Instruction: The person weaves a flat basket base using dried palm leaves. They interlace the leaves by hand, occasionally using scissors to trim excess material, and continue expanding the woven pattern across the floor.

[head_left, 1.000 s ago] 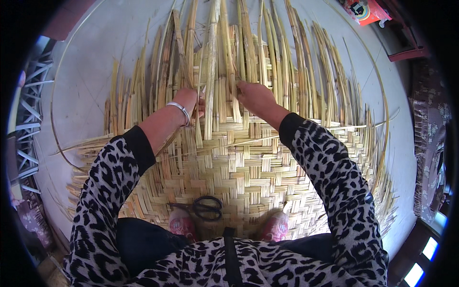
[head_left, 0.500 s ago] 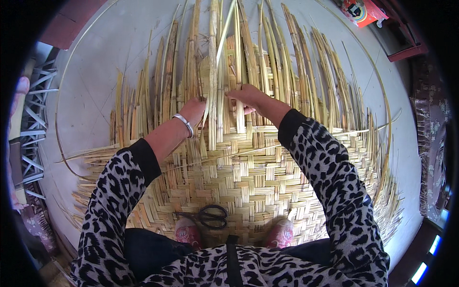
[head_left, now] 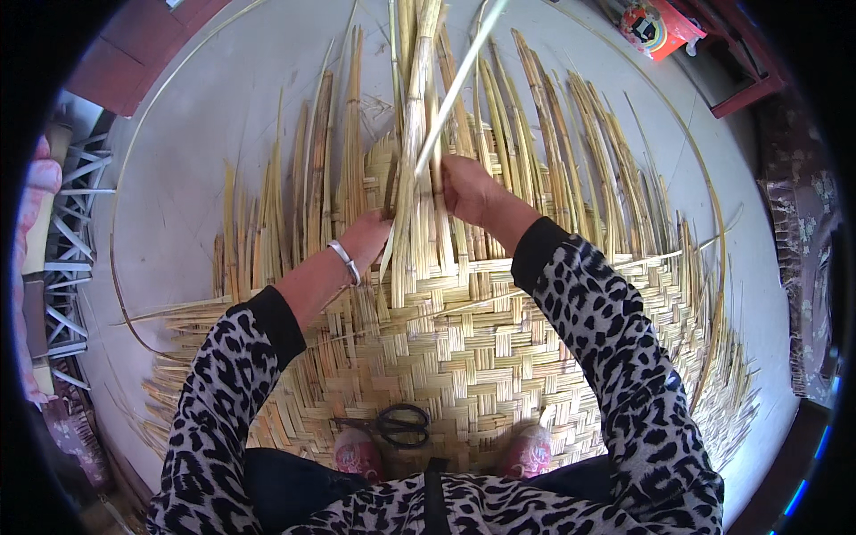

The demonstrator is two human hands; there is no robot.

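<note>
A half-woven mat of split reed strips [head_left: 481,357] spreads across the floor around my feet, its long loose ends fanning out on the far side. At its middle, my left hand [head_left: 366,237], with a silver bangle on the wrist, is closed on strips left of a raised bundle of reed strips [head_left: 412,147]. My right hand [head_left: 470,189] grips the bundle's right side with curled fingers. A pale strip [head_left: 462,76] slants up to the right across the bundle. The fingertips are partly hidden behind the strips.
Black-handled scissors [head_left: 403,426] lie on the weave between my pink shoes [head_left: 358,453]. A thin bent strip [head_left: 114,259] arcs around the mat. White metal lattice [head_left: 71,259] stands at the left, dark red furniture [head_left: 134,53] at the far left, and a red bag [head_left: 658,28] at the far right.
My right hand has closed more tightly around the strips. The middle strips are drawn together into a bundle, and the pale strip now leans further right. The view has shifted slightly.
</note>
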